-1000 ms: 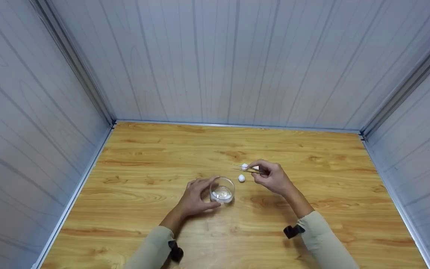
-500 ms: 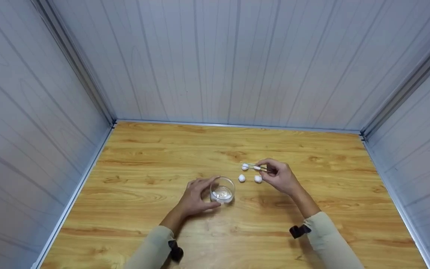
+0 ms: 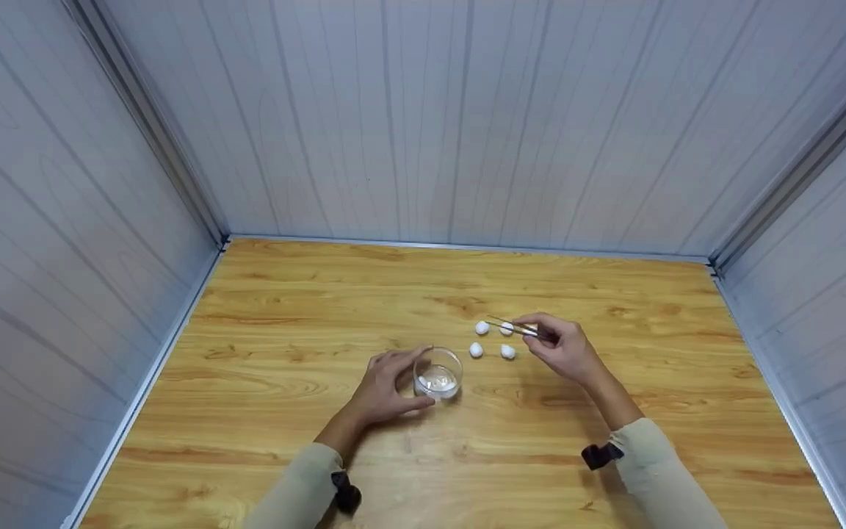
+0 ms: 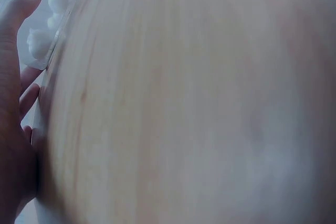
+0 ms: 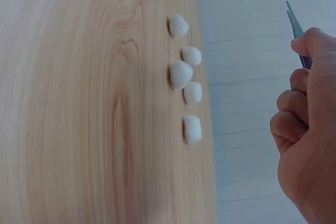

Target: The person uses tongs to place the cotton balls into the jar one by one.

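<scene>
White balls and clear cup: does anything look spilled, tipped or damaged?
Nothing stands out: the left hand holds the clear cup upright, and the five loose white balls sit close together on the table, none visibly damaged.

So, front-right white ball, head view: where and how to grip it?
Probably across its middle, tweezers straddling front and back, coming from the right and above: this white ball is roundish, has bare tabletop around it, and the right hand is on that side.
</scene>
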{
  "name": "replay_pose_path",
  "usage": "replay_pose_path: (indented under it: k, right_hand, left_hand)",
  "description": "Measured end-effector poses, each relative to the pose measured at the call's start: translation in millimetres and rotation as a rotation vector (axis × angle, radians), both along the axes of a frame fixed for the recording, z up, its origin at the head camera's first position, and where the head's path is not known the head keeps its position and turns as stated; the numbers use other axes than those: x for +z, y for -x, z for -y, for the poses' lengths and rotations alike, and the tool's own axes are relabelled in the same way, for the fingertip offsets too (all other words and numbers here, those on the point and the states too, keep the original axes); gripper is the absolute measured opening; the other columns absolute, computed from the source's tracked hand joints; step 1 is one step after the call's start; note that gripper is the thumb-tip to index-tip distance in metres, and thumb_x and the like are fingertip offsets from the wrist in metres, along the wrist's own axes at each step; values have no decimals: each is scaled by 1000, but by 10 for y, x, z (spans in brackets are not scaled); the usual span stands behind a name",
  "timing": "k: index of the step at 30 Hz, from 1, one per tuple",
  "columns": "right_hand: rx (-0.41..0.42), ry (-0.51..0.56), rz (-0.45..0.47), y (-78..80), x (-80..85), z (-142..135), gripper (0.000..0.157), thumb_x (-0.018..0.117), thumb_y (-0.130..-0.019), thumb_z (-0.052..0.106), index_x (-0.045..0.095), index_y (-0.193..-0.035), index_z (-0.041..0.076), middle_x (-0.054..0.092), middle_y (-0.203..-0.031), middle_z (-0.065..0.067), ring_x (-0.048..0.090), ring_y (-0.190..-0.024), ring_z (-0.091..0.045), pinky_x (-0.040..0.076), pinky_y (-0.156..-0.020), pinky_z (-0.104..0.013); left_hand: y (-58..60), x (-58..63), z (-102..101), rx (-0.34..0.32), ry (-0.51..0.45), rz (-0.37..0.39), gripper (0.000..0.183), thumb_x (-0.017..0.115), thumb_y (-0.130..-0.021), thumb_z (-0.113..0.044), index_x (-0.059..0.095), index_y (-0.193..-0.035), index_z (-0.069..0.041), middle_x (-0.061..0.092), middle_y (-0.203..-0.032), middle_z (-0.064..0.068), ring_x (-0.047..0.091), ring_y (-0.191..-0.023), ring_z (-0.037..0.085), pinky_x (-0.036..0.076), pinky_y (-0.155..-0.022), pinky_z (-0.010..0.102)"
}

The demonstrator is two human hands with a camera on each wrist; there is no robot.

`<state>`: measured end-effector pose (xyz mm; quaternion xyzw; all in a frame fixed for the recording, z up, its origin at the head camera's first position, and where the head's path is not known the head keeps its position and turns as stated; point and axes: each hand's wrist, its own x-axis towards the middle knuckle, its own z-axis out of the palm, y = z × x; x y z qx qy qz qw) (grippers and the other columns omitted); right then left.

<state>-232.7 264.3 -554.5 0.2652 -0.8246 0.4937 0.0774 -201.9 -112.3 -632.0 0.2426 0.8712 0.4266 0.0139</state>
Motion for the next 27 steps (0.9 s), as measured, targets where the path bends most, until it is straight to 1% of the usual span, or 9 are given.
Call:
replay_pose_path:
  k: [3, 7, 15, 21, 27]
  right_hand:
    - [4, 5, -10, 1, 1, -26, 33, 72, -104, -6, 83, -130, 11, 46, -64, -2, 29, -60, 5, 30, -55, -19]
    - [-1, 15, -6, 3, -15, -53, 34, 71, -103, -8, 82, -130, 8, 47, -64, -2, 28, -59, 6, 29, -54, -19]
    - [-43, -26, 4, -2, -85, -120, 32, 73, -103, -7, 83, -129, 8, 44, -64, 3, 27, -59, 6, 28, -55, -18]
    - [-65, -42, 31, -21, -152, -185, 29, 72, -102, -9, 82, -126, 3, 45, -66, 7, 29, -60, 6, 29, -56, -19]
    - [-67, -47, 31, -55, -247, -236, 29, 73, -99, -12, 82, -122, 3, 46, -68, 4, 32, -62, 6, 30, -58, -19]
  left_hand:
    - [5, 2, 0, 1, -1, -14, 91, 92, -87, -53, 57, -167, -29, 70, -158, 10, 60, -150, 43, 32, -128, 75]
    - [14, 4, -4, -2, -3, -31, 91, 92, -86, -52, 57, -167, -28, 71, -157, 10, 61, -147, 41, 34, -127, 74]
    - [14, -4, -3, -2, 6, -19, 92, 92, -86, -53, 56, -167, -30, 71, -157, 10, 60, -149, 41, 32, -129, 73]
    - [13, -1, -8, 4, 10, -23, 93, 92, -85, -54, 56, -167, -29, 71, -157, 10, 60, -149, 41, 32, -129, 73]
    - [1, 2, -11, 2, 9, -19, 92, 93, -87, -51, 56, -168, -29, 71, -157, 10, 60, -149, 41, 32, -129, 75]
